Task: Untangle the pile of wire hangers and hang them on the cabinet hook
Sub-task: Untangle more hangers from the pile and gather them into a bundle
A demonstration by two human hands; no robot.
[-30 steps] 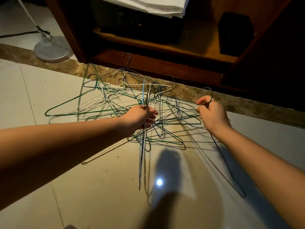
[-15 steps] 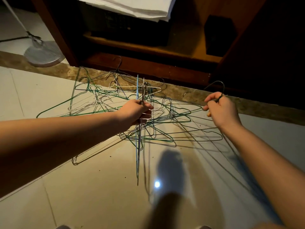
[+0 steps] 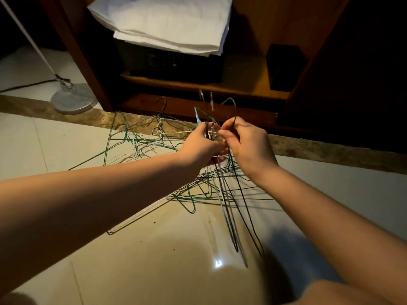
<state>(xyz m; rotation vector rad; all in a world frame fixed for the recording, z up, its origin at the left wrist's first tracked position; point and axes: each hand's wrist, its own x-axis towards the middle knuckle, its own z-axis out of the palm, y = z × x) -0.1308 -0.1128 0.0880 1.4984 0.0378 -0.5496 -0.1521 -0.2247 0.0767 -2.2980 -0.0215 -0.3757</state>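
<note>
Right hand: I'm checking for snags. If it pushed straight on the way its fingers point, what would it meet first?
Likely the bundle of hangers gripped by the left hand; the right hand, pinching a dark hanger, points up-left at it, nearly touching. Depth is unclear.

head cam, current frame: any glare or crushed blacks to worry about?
Head view: one small glare spot on the floor tile, soft shadow just right of it; cabinet's right side is near black; raised hanger hooks look slightly smeared.
</note>
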